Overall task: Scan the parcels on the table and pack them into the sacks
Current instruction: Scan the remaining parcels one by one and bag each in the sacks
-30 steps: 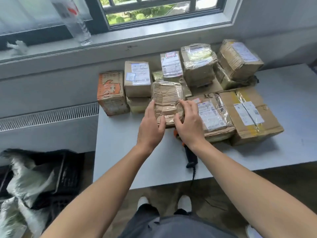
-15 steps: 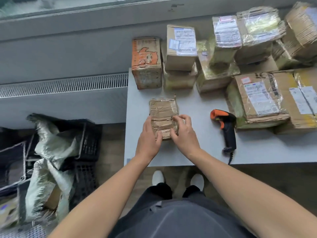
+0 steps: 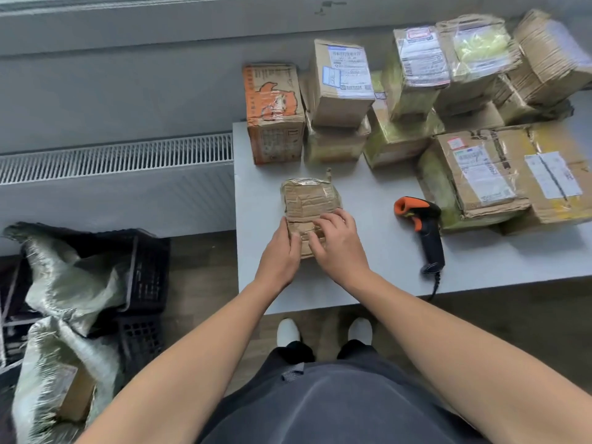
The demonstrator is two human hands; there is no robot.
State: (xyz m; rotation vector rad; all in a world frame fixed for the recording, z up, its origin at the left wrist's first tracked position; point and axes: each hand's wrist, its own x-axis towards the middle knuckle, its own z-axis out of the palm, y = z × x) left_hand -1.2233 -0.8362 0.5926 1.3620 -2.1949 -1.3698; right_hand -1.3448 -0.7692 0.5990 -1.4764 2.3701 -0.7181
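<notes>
A small flat parcel (image 3: 309, 203) wrapped in brown tape lies on the white table (image 3: 368, 277) near its left front corner. My left hand (image 3: 280, 251) grips the parcel's near left edge. My right hand (image 3: 338, 243) lies on its near right part with fingers curled over the top. An orange and black scanner (image 3: 423, 229) rests on the table to the right of my hands, with its cable hanging over the front edge. Several cardboard parcels (image 3: 339, 81) are stacked along the back of the table. Woven sacks (image 3: 64, 290) sit on the floor at the left.
Black plastic crates (image 3: 147, 270) hold the sacks at the left; a box (image 3: 75, 392) shows inside the nearer sack. A radiator (image 3: 115, 158) runs along the wall behind. An orange printed box (image 3: 272, 110) stands at the table's back left corner.
The small parcel came off the pile and toward me onto the table's left front. My right hand has slid further over its top. The view has tilted down and left.
</notes>
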